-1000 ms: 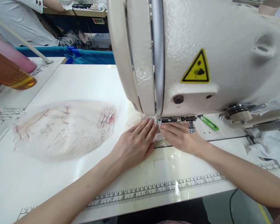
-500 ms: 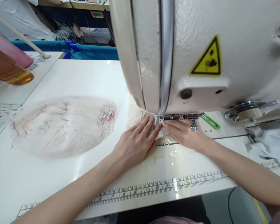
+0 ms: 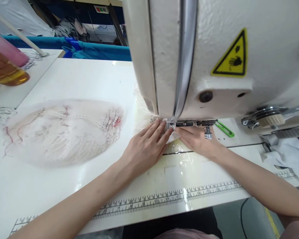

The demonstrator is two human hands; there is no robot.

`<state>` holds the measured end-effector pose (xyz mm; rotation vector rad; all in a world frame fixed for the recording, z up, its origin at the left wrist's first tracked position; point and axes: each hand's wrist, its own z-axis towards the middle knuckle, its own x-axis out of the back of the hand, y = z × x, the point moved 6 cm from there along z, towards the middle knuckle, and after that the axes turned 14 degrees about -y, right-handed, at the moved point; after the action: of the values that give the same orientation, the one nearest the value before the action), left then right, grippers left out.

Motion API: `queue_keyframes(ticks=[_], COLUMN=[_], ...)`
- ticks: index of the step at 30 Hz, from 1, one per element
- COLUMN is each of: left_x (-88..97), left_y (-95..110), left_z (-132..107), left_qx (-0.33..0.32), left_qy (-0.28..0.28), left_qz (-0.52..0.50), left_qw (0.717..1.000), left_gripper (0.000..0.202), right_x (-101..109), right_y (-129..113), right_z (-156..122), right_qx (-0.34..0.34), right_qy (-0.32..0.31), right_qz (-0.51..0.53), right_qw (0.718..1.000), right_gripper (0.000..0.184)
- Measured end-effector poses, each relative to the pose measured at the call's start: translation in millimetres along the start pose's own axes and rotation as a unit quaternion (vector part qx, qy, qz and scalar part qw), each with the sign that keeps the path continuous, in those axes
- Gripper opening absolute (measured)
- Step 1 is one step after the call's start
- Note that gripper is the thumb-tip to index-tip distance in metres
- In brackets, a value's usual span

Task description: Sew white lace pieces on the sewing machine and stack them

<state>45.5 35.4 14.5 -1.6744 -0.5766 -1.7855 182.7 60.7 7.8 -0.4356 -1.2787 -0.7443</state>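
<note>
A piece of white lace fabric (image 3: 173, 135) lies under the needle area of a sewing machine (image 3: 164, 59). My left hand (image 3: 147, 142) rests flat on the lace just left of the presser foot (image 3: 173, 124), fingers stretched forward and its thumb mostly hidden. From the right, my right hand (image 3: 200, 141) reaches in with its fingers extended along the lace's edge. A metal attachment with a knurled screw (image 3: 208, 132) covers part of those fingers. More of the lace spreads out behind my left fingertips.
A pale lace piece with red threads (image 3: 64, 132) lies on the white table (image 3: 89, 79) at left. Green thread snips (image 3: 224, 128) lie right of the needle. A printed ruler (image 3: 144, 202) runs along the front edge. White cloth (image 3: 286, 154) sits far right; amber (image 3: 7, 69) and pink cones stand left.
The view has shifted slightly, so the machine head sits a little farther right. Both hands stay beside the presser foot with the lace, with hardly any visible movement.
</note>
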Motion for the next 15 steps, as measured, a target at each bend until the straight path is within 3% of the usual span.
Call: queue_keyframes(ticks=[4,8,15], left_x=[3.5,7.2,8.8], left_y=[5,4,1], left_z=[-3,-3,-2], left_qx=[-0.062,-0.066,-0.059], left_qy=[0.022,0.031,0.042], left_qz=[-0.010,-0.021,0.007], left_qw=[0.998,0.997,0.997], left_gripper=[0.034,0.034,0.029], right_x=[12,24,8], right_y=[-7,-13,-17], right_z=[0,0,2], right_qx=[-0.014,-0.019,0.090], right_qy=[-0.010,0.007,-0.041], right_qz=[-0.026,-0.067,-0.031], right_qw=[1.000,0.998,0.995], right_gripper=[0.019,0.016,0.023])
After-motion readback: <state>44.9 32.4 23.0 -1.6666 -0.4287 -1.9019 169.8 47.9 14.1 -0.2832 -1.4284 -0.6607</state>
